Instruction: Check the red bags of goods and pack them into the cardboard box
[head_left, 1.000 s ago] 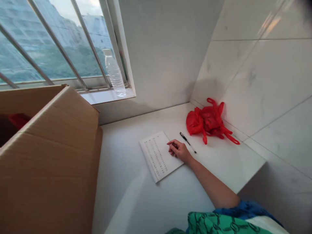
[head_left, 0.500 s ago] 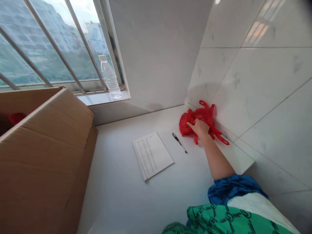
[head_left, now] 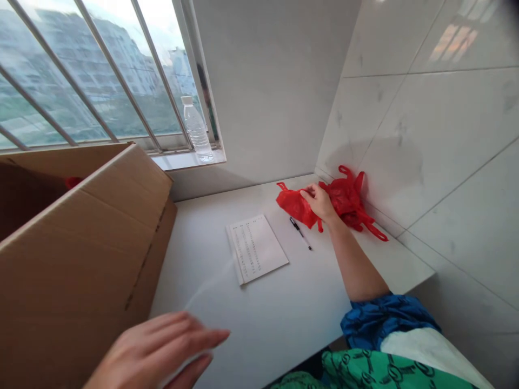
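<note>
The right hand (head_left: 319,202) pinches a red bag (head_left: 292,202) by its upper right part, thumb and fingers closed on the plastic. The bag lies at the far right of the bench (head_left: 263,324), to the left of the hand. The left hand (head_left: 162,348) is released, fingers loosely extended and thumb apart, at the near left, well apart from the bag.

Just right of the right hand, a second bundle (head_left: 346,197), also red plastic, sits crumpled near the tiled wall (head_left: 454,135), its handles sticking out. A pen (head_left: 300,233) lies slantwise just on the near side of the bag, and left of it lies a notebook (head_left: 261,248) with rows of writing.

The bench is white and smooth, meeting a grey wall (head_left: 271,92) on the far side. A cardboard box (head_left: 68,281) stands open at the left, something red inside. Beyond it is a barred window (head_left: 109,92); a clear bottle (head_left: 198,132) stands on its sill (head_left: 178,162).
</note>
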Demonstrator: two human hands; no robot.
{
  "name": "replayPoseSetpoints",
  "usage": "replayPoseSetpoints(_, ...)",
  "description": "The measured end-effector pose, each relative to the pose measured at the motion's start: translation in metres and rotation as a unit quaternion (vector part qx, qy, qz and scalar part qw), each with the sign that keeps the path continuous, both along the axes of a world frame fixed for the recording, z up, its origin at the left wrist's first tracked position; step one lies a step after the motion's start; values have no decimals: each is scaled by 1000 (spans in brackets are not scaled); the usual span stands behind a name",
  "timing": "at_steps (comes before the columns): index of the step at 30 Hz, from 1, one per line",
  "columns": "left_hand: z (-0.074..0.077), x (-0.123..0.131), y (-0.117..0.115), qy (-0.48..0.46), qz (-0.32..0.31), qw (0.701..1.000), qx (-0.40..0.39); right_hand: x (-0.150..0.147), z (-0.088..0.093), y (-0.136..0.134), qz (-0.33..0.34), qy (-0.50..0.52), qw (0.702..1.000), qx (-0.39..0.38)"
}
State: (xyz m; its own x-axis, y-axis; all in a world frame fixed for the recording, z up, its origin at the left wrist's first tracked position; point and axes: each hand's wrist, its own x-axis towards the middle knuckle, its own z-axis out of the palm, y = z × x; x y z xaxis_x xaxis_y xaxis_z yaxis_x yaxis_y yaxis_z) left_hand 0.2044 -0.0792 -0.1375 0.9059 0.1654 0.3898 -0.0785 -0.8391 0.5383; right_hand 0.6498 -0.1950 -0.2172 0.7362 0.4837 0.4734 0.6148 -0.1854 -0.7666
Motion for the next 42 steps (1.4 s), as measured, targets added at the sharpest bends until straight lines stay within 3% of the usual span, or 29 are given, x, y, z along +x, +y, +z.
replayPoseSetpoints(2,-11,22,2,73,-21,997,-31,-20,7,16,58,36,996,55)
replayPoseSetpoints(4,-31,49,8,102,39,989,-104,-43,12,28,132,82,983,98)
replayPoseSetpoints(7,-68,82,24,92,87,966,-224,-73,8,36,284,157,945,44)
replayPoseSetpoints(9,-90,97,37,71,122,938,-317,-86,-2,37,340,196,920,-15)
replayPoseSetpoints(13,-118,117,56,57,202,888,-409,-103,-32,40,263,164,949,-50)
replayPoseSetpoints(16,-130,136,64,27,216,893,-394,-121,-46,45,266,98,956,-79)
replayPoseSetpoints(19,-140,152,74,7,202,931,-304,-134,-49,45,265,31,955,-128)
replayPoseSetpoints(21,-145,156,81,10,195,941,-275,-134,-47,41,256,15,950,-180)
replayPoseSetpoints(25,-147,151,90,-3,207,928,-309,-118,-47,33,301,58,924,-229)
replayPoseSetpoints(30,-146,150,90,-17,219,907,-358,-123,-57,47,150,-3,972,-181)
replayPoseSetpoints(36,-152,154,96,18,208,953,-218,-150,-57,58,146,-72,931,-326)
replayPoseSetpoints(40,-158,152,102,3,198,949,-246,-145,-50,47,170,-69,913,-364)
replayPoseSetpoints(42,-159,152,102,-13,187,937,-296,-140,-49,44,182,-49,917,-350)
